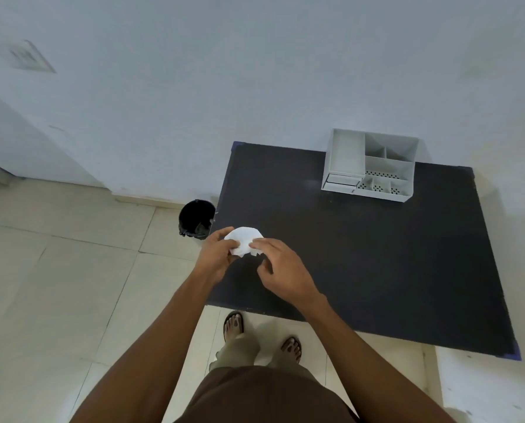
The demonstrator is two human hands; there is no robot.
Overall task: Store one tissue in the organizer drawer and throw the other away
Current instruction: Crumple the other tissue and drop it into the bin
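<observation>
A white tissue (243, 239) is held over the near left part of the black table (377, 254). My left hand (214, 259) pinches its left edge between thumb and fingers. My right hand (281, 270) grips its right side with the fingertips. A grey desk organizer (369, 166) stands at the table's far edge, with small drawers (342, 182) at its lower left, which look closed. A black-lined waste bin (197, 219) stands on the floor just left of the table. I see only one tissue.
A pale wall runs behind the table. The floor is light tile. My two sandalled feet (262, 337) stand at the table's near edge. A white surface (487, 386) shows at the lower right.
</observation>
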